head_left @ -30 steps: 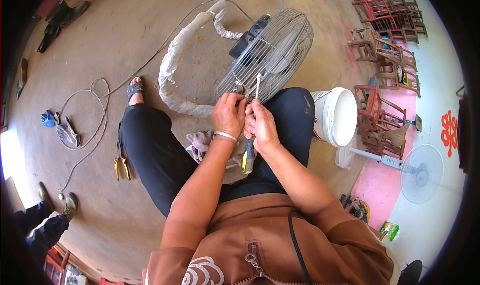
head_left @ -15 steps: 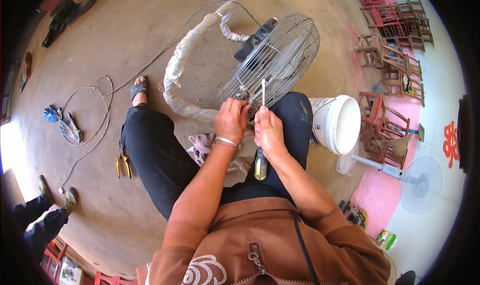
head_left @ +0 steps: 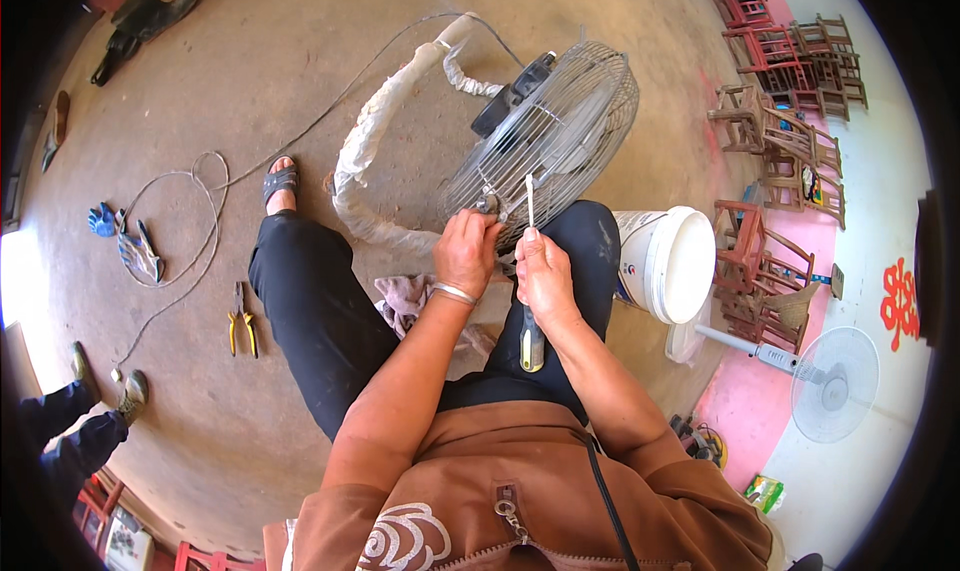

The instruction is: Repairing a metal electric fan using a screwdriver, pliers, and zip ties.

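Note:
A floor fan with a grey wire guard [head_left: 590, 101] and a black motor housing leans in front of me, its lower edge between my knees. My left hand [head_left: 467, 254] is closed, its fingertips pinching the lower rim of the guard beside a small silver metal part [head_left: 487, 203]. In my right hand [head_left: 543, 274] is a screwdriver [head_left: 531, 343] with a grey and yellow handle. Its pale shaft points away from me, and the tip is over the guard wires; contact cannot be made out. Beneath my hands, a pinkish cloth [head_left: 405, 301] lies on the floor.
A white-wrapped curved tube [head_left: 355, 161] arcs left of the fan. Yellow-handled pliers [head_left: 242, 323], a looped cord [head_left: 215, 216] and gloves [head_left: 138, 251] lie left. At right are a white bucket [head_left: 685, 266], a small fan [head_left: 835, 386] and stacked chairs [head_left: 760, 261]. Another person's legs [head_left: 85, 441] show lower left.
The view has tilted slightly, so most of the scene sits a little lower. My hands keep their grips on the guard and screwdriver, with little movement against the fan.

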Demonstrator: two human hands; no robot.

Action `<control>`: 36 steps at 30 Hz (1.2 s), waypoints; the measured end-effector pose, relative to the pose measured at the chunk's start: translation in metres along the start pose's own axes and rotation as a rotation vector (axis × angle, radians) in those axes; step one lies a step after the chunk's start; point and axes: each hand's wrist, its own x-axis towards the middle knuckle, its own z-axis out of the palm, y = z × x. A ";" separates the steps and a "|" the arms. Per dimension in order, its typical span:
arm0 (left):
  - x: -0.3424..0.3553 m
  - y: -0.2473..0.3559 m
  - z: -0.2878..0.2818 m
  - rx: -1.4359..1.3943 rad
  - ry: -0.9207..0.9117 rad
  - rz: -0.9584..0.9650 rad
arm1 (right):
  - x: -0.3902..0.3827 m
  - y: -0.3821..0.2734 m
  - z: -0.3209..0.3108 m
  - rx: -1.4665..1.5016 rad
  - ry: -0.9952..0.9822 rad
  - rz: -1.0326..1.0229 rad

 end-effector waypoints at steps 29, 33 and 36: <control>0.046 -0.014 -0.030 0.325 -0.409 -0.267 | 0.041 0.026 0.032 0.006 -0.267 -0.201; 0.043 -0.020 -0.025 0.321 -0.345 -0.134 | 0.039 0.031 0.035 -0.160 -0.119 -0.513; 0.041 -0.021 -0.024 0.284 -0.374 -0.188 | 0.035 0.028 0.033 -0.181 -0.067 -0.553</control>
